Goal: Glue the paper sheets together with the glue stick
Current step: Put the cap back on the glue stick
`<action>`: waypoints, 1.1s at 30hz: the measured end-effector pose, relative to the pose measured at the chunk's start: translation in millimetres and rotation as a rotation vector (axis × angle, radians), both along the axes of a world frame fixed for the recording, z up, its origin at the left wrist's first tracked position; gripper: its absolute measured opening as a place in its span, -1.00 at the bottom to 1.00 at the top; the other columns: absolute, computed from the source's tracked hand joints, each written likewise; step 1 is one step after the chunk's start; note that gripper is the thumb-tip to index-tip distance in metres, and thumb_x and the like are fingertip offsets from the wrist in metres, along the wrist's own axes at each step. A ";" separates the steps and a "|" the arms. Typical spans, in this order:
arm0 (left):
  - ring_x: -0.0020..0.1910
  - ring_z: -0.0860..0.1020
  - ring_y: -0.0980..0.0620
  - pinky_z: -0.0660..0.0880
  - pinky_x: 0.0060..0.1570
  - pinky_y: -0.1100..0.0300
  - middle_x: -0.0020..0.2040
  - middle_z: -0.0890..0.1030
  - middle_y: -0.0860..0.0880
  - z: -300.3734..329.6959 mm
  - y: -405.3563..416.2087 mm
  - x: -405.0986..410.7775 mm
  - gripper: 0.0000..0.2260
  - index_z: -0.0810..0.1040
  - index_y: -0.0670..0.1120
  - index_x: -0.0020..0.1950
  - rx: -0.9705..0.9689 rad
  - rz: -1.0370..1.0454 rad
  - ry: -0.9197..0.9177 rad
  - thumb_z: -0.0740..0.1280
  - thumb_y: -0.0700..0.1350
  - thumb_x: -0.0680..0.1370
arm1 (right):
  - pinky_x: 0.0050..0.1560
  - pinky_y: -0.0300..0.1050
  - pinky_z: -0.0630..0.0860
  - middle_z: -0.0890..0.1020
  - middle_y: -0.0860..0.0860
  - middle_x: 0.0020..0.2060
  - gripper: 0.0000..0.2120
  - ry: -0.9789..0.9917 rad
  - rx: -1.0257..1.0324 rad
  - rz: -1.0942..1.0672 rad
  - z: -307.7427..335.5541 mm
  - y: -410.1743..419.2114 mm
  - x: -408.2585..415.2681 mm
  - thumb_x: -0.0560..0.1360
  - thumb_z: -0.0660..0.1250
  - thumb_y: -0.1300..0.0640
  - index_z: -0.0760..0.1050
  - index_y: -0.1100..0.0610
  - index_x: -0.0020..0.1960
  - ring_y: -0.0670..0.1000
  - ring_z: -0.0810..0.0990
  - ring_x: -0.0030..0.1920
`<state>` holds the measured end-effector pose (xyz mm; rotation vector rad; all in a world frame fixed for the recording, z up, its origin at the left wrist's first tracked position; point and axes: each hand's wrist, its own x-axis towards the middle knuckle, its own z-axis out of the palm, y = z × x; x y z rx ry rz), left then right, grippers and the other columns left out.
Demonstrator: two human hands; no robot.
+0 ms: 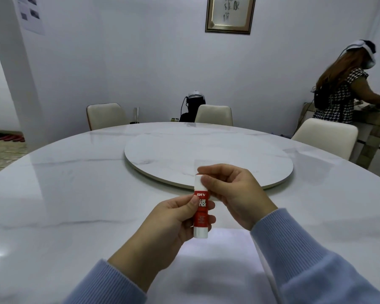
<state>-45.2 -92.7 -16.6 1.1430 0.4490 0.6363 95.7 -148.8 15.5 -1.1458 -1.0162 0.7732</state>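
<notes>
I hold a red and white glue stick (200, 213) upright above the table, in front of me. My left hand (173, 224) grips its red body from the left. My right hand (233, 194) pinches the white cap (199, 183) at the top with thumb and fingers. The cap sits on the stick. White paper sheets (217, 266) lie flat on the table right below my hands, between my blue sleeves.
A round white marble table (75, 194) carries a raised turntable (206, 154) just beyond my hands. Cream chairs (214, 115) stand around the far edge. A person (342, 91) works at a counter at the far right.
</notes>
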 end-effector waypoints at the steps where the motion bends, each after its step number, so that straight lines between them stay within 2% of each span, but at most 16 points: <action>1: -0.27 0.67 -0.04 0.60 -0.22 0.12 -0.15 0.72 -0.12 0.7 -1.0 -0.3 -0.77 0.62 -0.21 0.02 -0.002 -0.005 0.002 0.27 -0.12 0.48 | -0.11 -0.13 0.56 0.68 0.01 -0.29 -0.74 -0.014 -0.017 -0.025 0.2 0.6 -2.0 0.18 0.52 0.10 0.66 0.14 -0.15 0.00 0.64 -0.20; 3: -0.27 0.67 -0.04 0.60 -0.24 0.13 -0.16 0.71 -0.12 2.1 -0.1 -0.8 -0.74 0.62 -0.21 0.01 0.005 -0.001 -0.007 0.29 -0.10 0.43 | -0.16 -0.15 0.57 0.67 0.03 -0.27 -0.72 0.043 -0.016 0.010 2.2 0.1 -3.8 0.20 0.48 0.09 0.64 0.19 -0.14 -0.01 0.62 -0.21; 5: -0.27 0.68 -0.04 0.60 -0.23 0.12 -0.16 0.72 -0.12 3.4 1.2 -1.9 -0.71 0.62 -0.21 0.02 0.009 0.005 -0.011 0.30 -0.09 0.39 | -0.13 -0.11 0.61 0.70 0.10 -0.14 -0.74 0.129 0.013 0.095 4.9 -1.8 -4.4 0.28 0.41 0.16 0.63 0.26 -0.07 0.03 0.65 -0.13; 6: -0.26 0.68 -0.05 0.60 -0.21 0.11 -0.15 0.72 -0.12 3.3 1.2 -2.0 -0.70 0.61 -0.20 0.03 0.012 0.003 -0.004 0.29 -0.08 0.39 | -0.12 -0.10 0.60 0.71 0.10 -0.14 -0.75 0.144 0.025 0.112 5.1 -2.3 -4.4 0.28 0.40 0.19 0.63 0.26 -0.07 0.04 0.65 -0.12; 9: -0.24 0.68 -0.04 0.58 -0.17 0.09 -0.13 0.72 -0.11 2.9 -1.4 -1.6 -0.66 0.60 -0.20 0.07 0.034 -0.015 0.023 0.29 -0.05 0.39 | -0.19 -0.15 0.57 0.68 0.00 -0.32 -0.75 0.070 0.019 0.037 4.1 -1.5 -2.7 0.18 0.48 0.17 0.63 0.18 -0.15 -0.03 0.63 -0.25; 11: -0.26 0.67 -0.03 0.58 -0.20 0.11 -0.15 0.72 -0.11 3.8 -0.9 -1.7 -0.66 0.60 -0.21 0.07 0.036 -0.013 0.017 0.29 -0.06 0.39 | -0.11 -0.10 0.60 0.70 0.03 -0.24 -0.71 0.058 0.020 0.062 5.1 -2.9 0.3 0.21 0.46 0.13 0.64 0.21 -0.10 0.01 0.65 -0.17; 13: -0.28 0.67 -0.03 0.59 -0.23 0.11 -0.17 0.72 -0.11 5.0 1.0 -2.8 -0.67 0.60 -0.21 0.06 0.019 0.003 0.002 0.29 -0.07 0.38 | 0.06 0.00 0.61 0.71 0.12 -0.06 -0.70 0.109 0.039 0.119 5.9 -5.1 2.9 0.29 0.39 0.20 0.62 0.30 -0.01 0.11 0.67 0.00; 14: -0.28 0.67 -0.03 0.60 -0.23 0.11 -0.17 0.72 -0.11 5.4 1.5 -3.3 -0.68 0.60 -0.20 0.05 0.017 0.006 0.000 0.28 -0.07 0.39 | 0.07 0.00 0.61 0.71 0.14 -0.05 -0.72 0.118 0.052 0.126 5.8 -6.1 3.2 0.29 0.38 0.24 0.63 0.30 -0.02 0.12 0.67 0.00; 17: -0.28 0.68 -0.03 0.59 -0.21 0.10 -0.17 0.72 -0.09 5.5 0.3 -3.4 -0.75 0.61 -0.18 0.01 0.023 -0.007 0.011 0.25 -0.09 0.46 | -0.13 -0.15 0.63 0.70 0.09 -0.26 -0.78 0.107 0.061 0.082 2.8 -5.0 3.4 0.22 0.43 0.25 0.66 0.21 -0.13 0.06 0.66 -0.20; 18: -0.29 0.67 -0.02 0.59 -0.21 0.10 -0.18 0.72 -0.09 5.8 0.1 -3.1 -0.75 0.61 -0.18 0.00 0.026 -0.007 0.013 0.25 -0.09 0.46 | -0.13 -0.15 0.63 0.70 0.09 -0.26 -0.77 0.110 0.055 0.080 2.9 -4.8 3.5 0.22 0.43 0.23 0.66 0.22 -0.12 0.05 0.65 -0.20; 21: -0.29 0.67 -0.02 0.58 -0.18 0.08 -0.18 0.72 -0.10 6.5 1.8 -3.2 -0.73 0.61 -0.19 0.00 0.023 0.007 0.007 0.27 -0.08 0.41 | 0.07 0.02 0.60 0.71 0.14 -0.01 -0.67 0.135 0.036 0.123 4.6 -5.2 2.6 0.30 0.35 0.20 0.60 0.29 0.03 0.11 0.66 0.03; 22: -0.29 0.67 -0.03 0.58 -0.16 0.06 -0.18 0.72 -0.10 6.3 2.3 -3.3 -0.74 0.62 -0.18 0.00 0.021 0.010 0.010 0.27 -0.08 0.42 | 0.08 0.02 0.60 0.71 0.14 -0.01 -0.68 0.139 0.039 0.135 4.4 -5.6 0.7 0.31 0.34 0.21 0.60 0.28 0.04 0.12 0.67 0.03; 26: -0.28 0.67 -0.03 0.57 -0.17 0.07 -0.17 0.72 -0.10 4.6 1.3 -2.2 -0.73 0.63 -0.18 -0.02 0.020 0.005 0.010 0.28 -0.07 0.39 | -0.11 -0.16 0.60 0.63 0.07 -0.27 -0.76 0.088 0.055 0.059 1.6 -3.1 -2.8 0.22 0.44 0.19 0.63 0.18 -0.11 0.05 0.60 -0.19; 30: -0.29 0.67 -0.03 0.58 -0.19 0.07 -0.17 0.72 -0.10 5.2 1.7 -2.6 -0.71 0.62 -0.19 0.00 0.021 0.009 0.002 0.29 -0.07 0.38 | 0.03 -0.05 0.60 0.71 0.09 -0.13 -0.74 0.091 0.037 0.115 5.6 -6.3 0.4 0.28 0.38 0.19 0.61 0.24 -0.05 0.06 0.66 -0.08; 33: -0.28 0.68 -0.02 0.58 -0.18 0.08 -0.16 0.72 -0.09 4.2 -1.0 -1.3 -0.76 0.62 -0.18 0.01 0.030 0.000 0.024 0.26 -0.09 0.46 | -0.06 -0.09 0.60 0.69 0.04 -0.28 -0.76 0.007 0.038 0.037 3.2 -6.8 2.0 0.20 0.46 0.16 0.63 0.18 -0.14 0.03 0.63 -0.18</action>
